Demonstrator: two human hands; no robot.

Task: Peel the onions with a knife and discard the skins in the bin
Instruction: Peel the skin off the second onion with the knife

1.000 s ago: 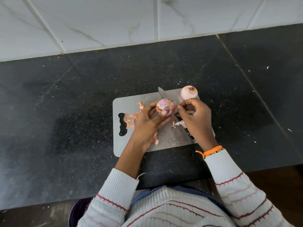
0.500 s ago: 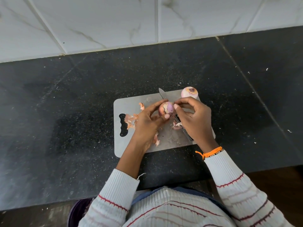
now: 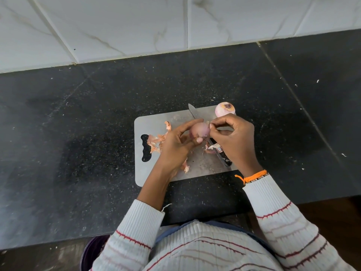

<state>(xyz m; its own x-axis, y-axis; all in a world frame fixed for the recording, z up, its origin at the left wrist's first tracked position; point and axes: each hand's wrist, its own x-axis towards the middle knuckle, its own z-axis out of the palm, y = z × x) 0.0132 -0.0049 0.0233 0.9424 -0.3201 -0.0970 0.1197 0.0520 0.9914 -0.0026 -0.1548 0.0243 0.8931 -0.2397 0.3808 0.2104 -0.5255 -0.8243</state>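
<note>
1. Two hands work over the cutting board. The left hand has fingers and thumb curled round an onion, gripping it above the board's middle.
2. The right hand has thumb and forefinger pinched together at the onion's upper right edge, on what looks like a bit of skin; the piece is too small to tell for sure. The other fingers are curled.
3. Knife lies flat on the board under the hands, its tip pointing away from the person and just past the far edge, the dark handle showing near the right hand's heel.
4. A second onion, already peeled and pale, sits at the board's far right corner, just beyond the right hand.
5. Loose skins lie on the board's left part beside its handle cut-out; more scraps lie under the hands.
6. Board rests on a black speckled counter that meets a white tiled wall.
7. An orange wrist thread shows on the right wrist, above a white striped sleeve.
8. A dark purple bin shows partly below the counter edge, at the person's left.
</note>
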